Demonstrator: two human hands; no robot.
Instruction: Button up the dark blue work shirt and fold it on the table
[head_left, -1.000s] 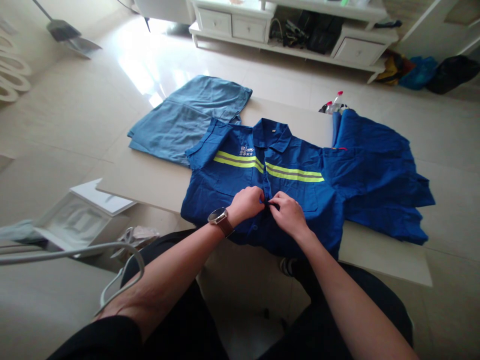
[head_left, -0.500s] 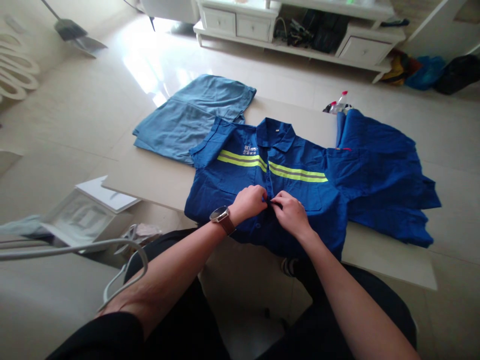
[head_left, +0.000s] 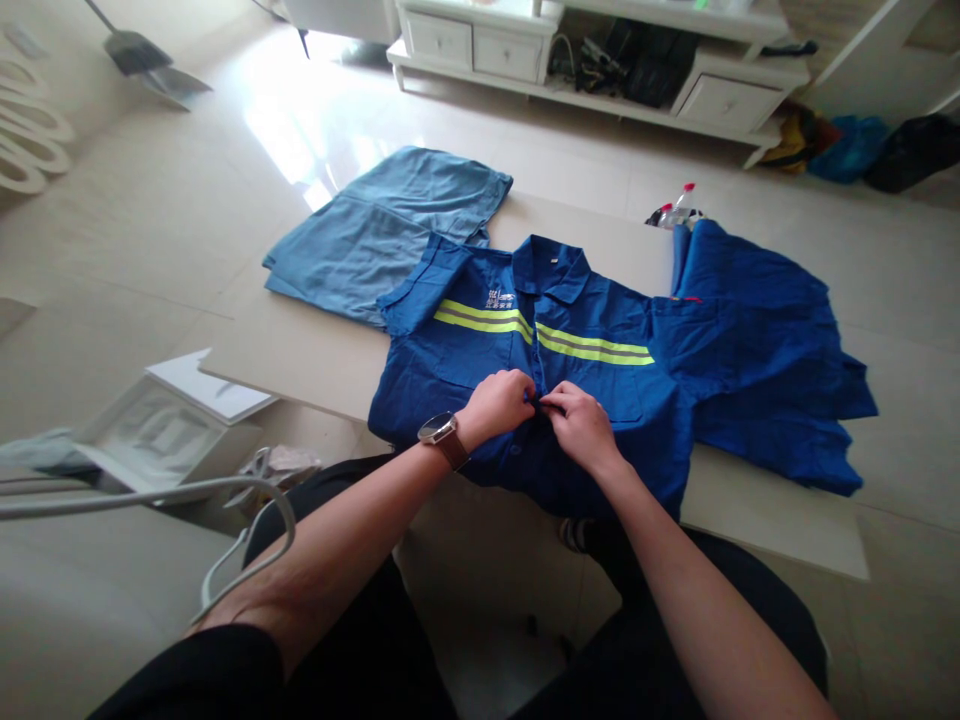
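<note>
A blue work shirt point(head_left: 480, 350) with yellow-green reflective stripes lies front side up, its collar pointing away from me. At the middle of its front opening, my left hand point(head_left: 501, 402) pinches one edge of the placket. My right hand point(head_left: 579, 420) pinches the other edge just beside it, and the fingertips of both nearly meet. Whether a button sits between the fingers is hidden. Below the hands a small button point(head_left: 515, 450) shows on the shirt. Around my left wrist is a watch point(head_left: 437, 429) with a brown strap.
Light blue folded cloth point(head_left: 375, 225) lies at the left of the pale board point(head_left: 300, 372). More dark blue clothing point(head_left: 772, 340) is at the right. Clear bottles with red caps point(head_left: 682, 203) stand behind. An open white box point(head_left: 169, 430) and a grey cable point(head_left: 187, 488) are at left.
Both hands stay pinched at the same spot on the shirt front. The view has shifted very slightly; nothing else has visibly moved.
</note>
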